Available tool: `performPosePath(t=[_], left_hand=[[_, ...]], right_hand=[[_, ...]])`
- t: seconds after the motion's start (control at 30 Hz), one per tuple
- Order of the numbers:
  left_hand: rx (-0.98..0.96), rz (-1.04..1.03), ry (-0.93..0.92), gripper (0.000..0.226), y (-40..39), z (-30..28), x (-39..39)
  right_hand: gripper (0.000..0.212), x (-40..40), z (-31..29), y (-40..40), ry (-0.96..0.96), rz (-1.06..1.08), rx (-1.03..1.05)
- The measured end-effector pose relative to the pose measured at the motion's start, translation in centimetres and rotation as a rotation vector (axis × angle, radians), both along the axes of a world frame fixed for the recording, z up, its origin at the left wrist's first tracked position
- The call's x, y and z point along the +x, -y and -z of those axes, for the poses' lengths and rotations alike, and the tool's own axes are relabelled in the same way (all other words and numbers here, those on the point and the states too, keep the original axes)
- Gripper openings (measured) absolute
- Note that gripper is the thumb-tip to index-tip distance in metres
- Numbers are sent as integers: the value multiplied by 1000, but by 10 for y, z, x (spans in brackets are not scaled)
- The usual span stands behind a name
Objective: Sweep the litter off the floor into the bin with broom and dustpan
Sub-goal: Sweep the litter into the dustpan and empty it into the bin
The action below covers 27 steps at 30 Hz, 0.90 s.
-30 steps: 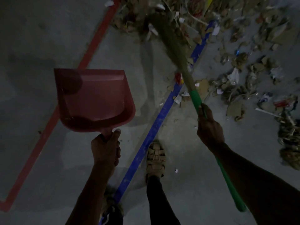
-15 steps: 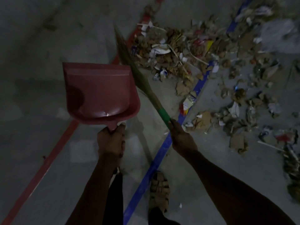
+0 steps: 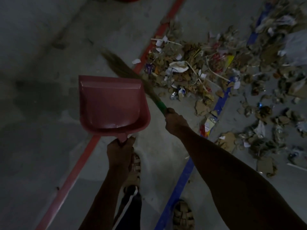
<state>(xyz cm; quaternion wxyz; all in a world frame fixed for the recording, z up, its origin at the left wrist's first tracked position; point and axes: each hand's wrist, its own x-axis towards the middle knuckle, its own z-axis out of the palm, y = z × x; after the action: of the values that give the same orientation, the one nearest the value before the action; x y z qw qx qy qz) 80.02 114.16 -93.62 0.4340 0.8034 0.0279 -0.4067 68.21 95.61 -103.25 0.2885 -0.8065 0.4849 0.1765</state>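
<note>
Both hands are full: the left hand (image 3: 120,151) grips the dustpan (image 3: 113,103) handle, pan held empty above the floor (image 3: 41,39), and the right hand (image 3: 174,119) grips the broom (image 3: 132,77), which has swung left across the pan's far edge since a second ago. The litter (image 3: 191,70) has come closer but lies unswept, straddling the red line (image 3: 69,180) and blue line (image 3: 179,181). No bin is clearly in view.

Grey concrete floor (image 3: 41,146), crossed by a red painted stripe (image 3: 69,181) and a blue painted stripe (image 3: 179,183). Strewn with brown leaves, paper scraps and wrappers (image 3: 191,70), heaped over both stripes at upper right.
</note>
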Motion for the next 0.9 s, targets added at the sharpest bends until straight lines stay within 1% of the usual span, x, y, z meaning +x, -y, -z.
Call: performPosePath(t=[0.1, 0.23, 0.33, 0.43, 0.5, 0.6, 0.67, 0.73, 0.83, 0.9], left_hand=[[-11, 26, -1, 35, 14, -1, 20], [-51, 44, -24, 31, 35, -4, 35], [-56, 69, -40, 27, 49, -5, 39], [-62, 129, -44, 29, 57, -2, 37], [-42, 160, -47, 30, 58, 3, 34], [18, 196, -67, 33, 59, 10, 27], [13, 213, -73, 32, 59, 11, 20], [-4, 236, -71, 30, 60, 9, 12], [-11, 257, -75, 30, 58, 3, 0], [-14, 254, -88, 33, 56, 0, -7]], right_hand=[[48, 4, -2, 26, 41, 160, 6], [46, -6, -10, 59, 52, 417, 46], [44, -24, -12, 74, 68, 520, 52], [38, -49, -8, 84, 59, 712, 51], [34, -68, -6, 89, 33, 799, 38], [35, -103, -9, 99, -1, 860, -42], [39, -127, -16, 104, -27, 864, -125], [38, -150, -28, 106, -59, 805, -228], [36, -180, -49, 103, -88, 635, -354], [39, -192, -60, 94, -51, 569, -398]])
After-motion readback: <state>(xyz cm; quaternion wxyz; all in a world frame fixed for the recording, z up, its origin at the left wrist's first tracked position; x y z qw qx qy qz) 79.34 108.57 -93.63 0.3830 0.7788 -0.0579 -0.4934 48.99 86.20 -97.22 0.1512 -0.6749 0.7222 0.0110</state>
